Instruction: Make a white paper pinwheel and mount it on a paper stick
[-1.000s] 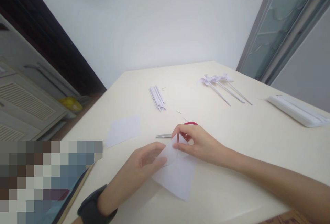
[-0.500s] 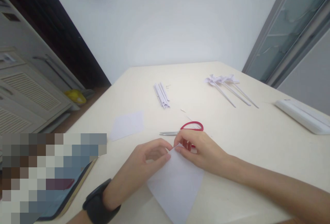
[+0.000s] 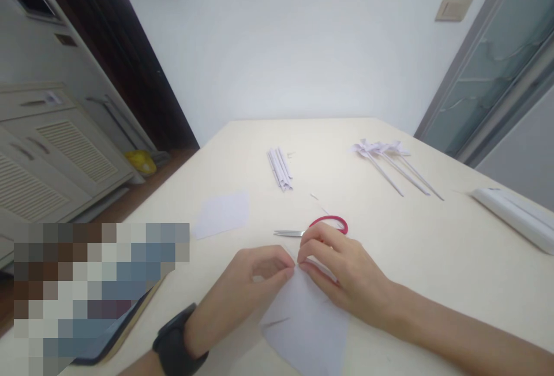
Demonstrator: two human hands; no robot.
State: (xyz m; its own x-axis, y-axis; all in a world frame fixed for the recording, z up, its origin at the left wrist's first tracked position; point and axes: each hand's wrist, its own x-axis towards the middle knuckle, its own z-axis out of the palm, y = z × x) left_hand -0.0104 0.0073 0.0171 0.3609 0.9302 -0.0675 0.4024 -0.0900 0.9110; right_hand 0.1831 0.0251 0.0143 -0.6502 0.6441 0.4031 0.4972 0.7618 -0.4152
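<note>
A white sheet of paper (image 3: pixel 309 330) lies in front of me with its far corner raised between my fingers. My left hand (image 3: pixel 259 278), with a black band on the wrist, pinches that corner between thumb and forefinger. Right beside it, my right hand (image 3: pixel 333 266) pinches the same corner, its other fingers curled. A dark slit or crease shows near the sheet's left edge. Just beyond my right hand are scissors (image 3: pixel 289 233) with red handles, partly hidden by that hand, blades pointing left.
Another piece of white paper (image 3: pixel 223 214) lies to the left. Several rolled paper tubes (image 3: pixel 280 169) sit farther back, with paper scraps nearby. Paper pinwheels (image 3: pixel 381 151) on sticks rest at the back right. A long white object (image 3: pixel 515 217) lies at the right edge. A blurred-out tablet-like thing (image 3: pixel 125 318) stands at left.
The view has tilted upward slightly. My hands have drawn closer together at the paper's corner, and a dark slit or crease now shows on the sheet's left side.
</note>
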